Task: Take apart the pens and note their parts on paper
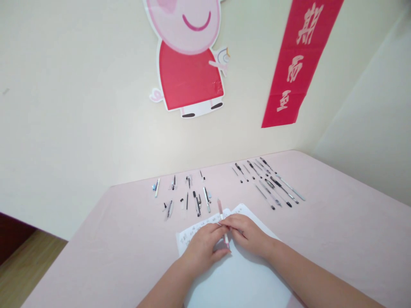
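Between my two hands is a slim pen [220,206] with a pinkish upper part and a white lower part, held nearly upright in the view over the paper. My left hand [205,246] has its fingers closed on the pen, the thumb near its lower end. My right hand [245,231] pinches the pen from the other side, at about its middle. Beneath both hands lie white sheets of paper [237,278], with small printed or drawn marks along the far edge. The fingertips hide part of the pen.
Several pens and pen parts [196,203] lie in loose rows at the left back of the pink table [337,239]. More black and clear pens [284,190] lie at the right back. Behind stands a wall with a pig cutout [191,79] and a red banner [297,64].
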The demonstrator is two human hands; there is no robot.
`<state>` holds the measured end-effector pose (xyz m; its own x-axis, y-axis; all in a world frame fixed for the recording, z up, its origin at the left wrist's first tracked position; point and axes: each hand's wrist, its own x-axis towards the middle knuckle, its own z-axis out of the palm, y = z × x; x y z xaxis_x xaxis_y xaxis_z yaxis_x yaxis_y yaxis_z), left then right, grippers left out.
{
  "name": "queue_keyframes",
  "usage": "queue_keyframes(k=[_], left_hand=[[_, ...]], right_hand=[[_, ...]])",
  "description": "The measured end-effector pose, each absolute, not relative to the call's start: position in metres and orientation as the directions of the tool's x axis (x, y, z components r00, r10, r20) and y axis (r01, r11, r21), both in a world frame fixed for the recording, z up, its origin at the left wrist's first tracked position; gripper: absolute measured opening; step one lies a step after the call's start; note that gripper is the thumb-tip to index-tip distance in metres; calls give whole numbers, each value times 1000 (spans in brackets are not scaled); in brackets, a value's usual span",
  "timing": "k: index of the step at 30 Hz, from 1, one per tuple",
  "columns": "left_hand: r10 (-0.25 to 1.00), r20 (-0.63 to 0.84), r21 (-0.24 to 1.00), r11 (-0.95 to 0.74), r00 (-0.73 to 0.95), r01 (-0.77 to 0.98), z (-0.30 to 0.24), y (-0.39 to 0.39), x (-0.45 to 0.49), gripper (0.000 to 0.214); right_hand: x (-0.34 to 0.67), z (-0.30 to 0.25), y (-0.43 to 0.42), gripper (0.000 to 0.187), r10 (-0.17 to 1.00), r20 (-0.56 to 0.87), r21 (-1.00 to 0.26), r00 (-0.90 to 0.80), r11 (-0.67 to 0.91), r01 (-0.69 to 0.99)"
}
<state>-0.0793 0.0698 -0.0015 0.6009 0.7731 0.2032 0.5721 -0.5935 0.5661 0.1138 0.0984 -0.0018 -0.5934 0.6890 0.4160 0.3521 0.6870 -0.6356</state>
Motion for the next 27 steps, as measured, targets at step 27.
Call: queue_keyframes(k=[27], left_hand=[[803, 150, 545, -554, 577, 629, 0, 74, -83, 45]], right_hand=[[177, 2, 139, 38, 952, 278, -148, -131, 177, 973]])
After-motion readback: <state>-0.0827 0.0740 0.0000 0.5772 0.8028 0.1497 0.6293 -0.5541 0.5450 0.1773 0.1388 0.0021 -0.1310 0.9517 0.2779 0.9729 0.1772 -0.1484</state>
